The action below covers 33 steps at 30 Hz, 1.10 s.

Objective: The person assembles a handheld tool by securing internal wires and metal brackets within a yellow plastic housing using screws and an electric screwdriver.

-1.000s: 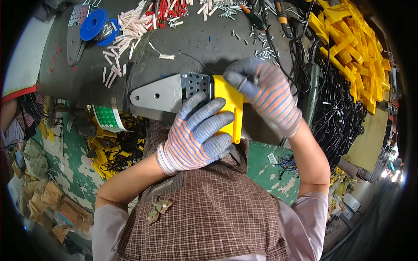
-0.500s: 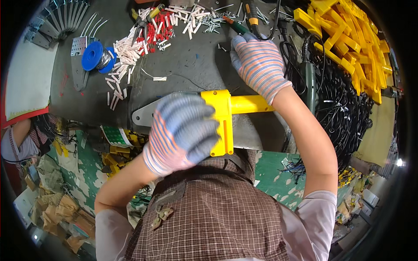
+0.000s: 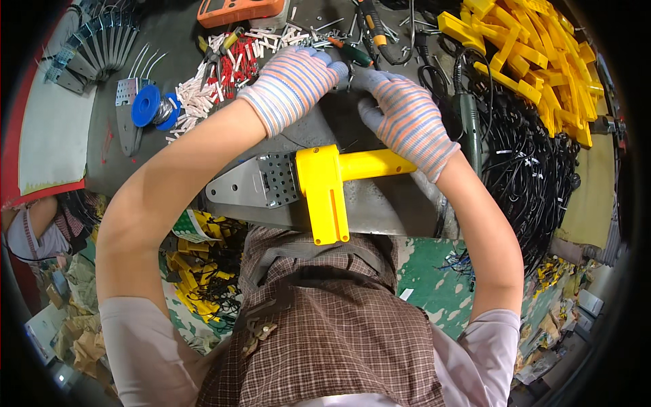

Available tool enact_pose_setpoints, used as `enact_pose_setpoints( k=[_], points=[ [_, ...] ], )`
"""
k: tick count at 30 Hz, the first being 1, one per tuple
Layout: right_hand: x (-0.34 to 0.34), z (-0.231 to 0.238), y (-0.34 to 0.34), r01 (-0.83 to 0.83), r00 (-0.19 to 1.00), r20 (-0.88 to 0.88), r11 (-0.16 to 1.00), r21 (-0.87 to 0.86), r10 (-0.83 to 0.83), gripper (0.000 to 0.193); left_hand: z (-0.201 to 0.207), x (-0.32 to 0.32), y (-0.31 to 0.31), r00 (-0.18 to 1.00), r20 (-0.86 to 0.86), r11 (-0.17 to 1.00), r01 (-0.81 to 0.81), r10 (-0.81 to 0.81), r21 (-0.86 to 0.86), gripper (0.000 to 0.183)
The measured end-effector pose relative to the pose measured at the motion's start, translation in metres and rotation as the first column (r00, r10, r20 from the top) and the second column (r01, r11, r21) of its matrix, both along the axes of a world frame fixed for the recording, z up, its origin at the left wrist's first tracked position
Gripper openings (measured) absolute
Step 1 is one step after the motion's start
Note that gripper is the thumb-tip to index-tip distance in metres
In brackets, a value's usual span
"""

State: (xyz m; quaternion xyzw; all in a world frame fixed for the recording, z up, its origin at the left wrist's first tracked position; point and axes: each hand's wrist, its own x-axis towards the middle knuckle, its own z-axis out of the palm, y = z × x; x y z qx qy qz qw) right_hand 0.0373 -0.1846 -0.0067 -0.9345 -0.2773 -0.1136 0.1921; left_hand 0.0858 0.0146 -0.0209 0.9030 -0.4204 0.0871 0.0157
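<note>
Both my hands wear striped knit gloves and meet over the dark bench, beyond a yellow plastic housing (image 3: 327, 193). My left hand (image 3: 295, 85) has its fingers curled together; what they hold, if anything, is hidden. Beside its fingertips shows a small screw (image 3: 350, 80); I cannot tell whether it is held. My right hand (image 3: 410, 115) faces it, index finger and thumb apart. The housing lies near the bench's front edge, its yellow handle (image 3: 376, 164) reaching right to beneath my right wrist. A tapered grey perforated metal plate (image 3: 254, 183) sticks out of its left side.
Beyond my hands lie a green-handled screwdriver (image 3: 351, 52), loose screws and red-and-white pieces (image 3: 237, 57). A blue wire spool (image 3: 146, 105) stands left. Yellow parts (image 3: 536, 61), black cables (image 3: 525, 166) and a green corded tool (image 3: 469, 125) crowd the right. An orange meter (image 3: 237, 10) sits far back.
My left hand has left the metal plate and moved forward and right to the small screws. My right hand has come back from the screwdriver, slightly nearer. The housing has shifted a little left.
</note>
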Motion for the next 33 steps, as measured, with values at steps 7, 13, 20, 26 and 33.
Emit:
enact_pose_setpoints(
  k=[7,13,20,26,33],
  points=[
    [0.026,0.003,0.042,0.123,0.93,-0.314,0.969,-0.216,-0.188,0.025,0.005,-0.031,0.022,0.937,-0.186,0.955,-0.295,0.295,0.028,0.027],
    [0.022,0.011,0.044,0.076,0.946,-0.289,0.967,-0.242,-0.146,0.025,0.013,-0.032,0.027,0.942,-0.215,0.966,-0.244,0.257,0.084,0.029],
    [-0.065,0.055,-0.025,0.323,0.817,-0.575,0.795,0.513,0.039,0.021,0.015,-0.032,0.041,0.936,-0.314,0.987,-0.153,0.162,0.056,0.016],
    [-0.122,0.042,-0.057,0.437,0.82,-0.571,0.68,0.589,-0.032,0.015,0.036,-0.051,0.02,0.903,-0.417,0.9,-0.263,0.103,-0.347,0.02],
    [-0.115,0.002,-0.047,0.109,0.99,0.029,0.889,0.445,-0.136,0.023,0.037,-0.066,-0.056,0.577,-0.771,0.819,-0.283,-0.27,-0.498,0.02]
  ],
)
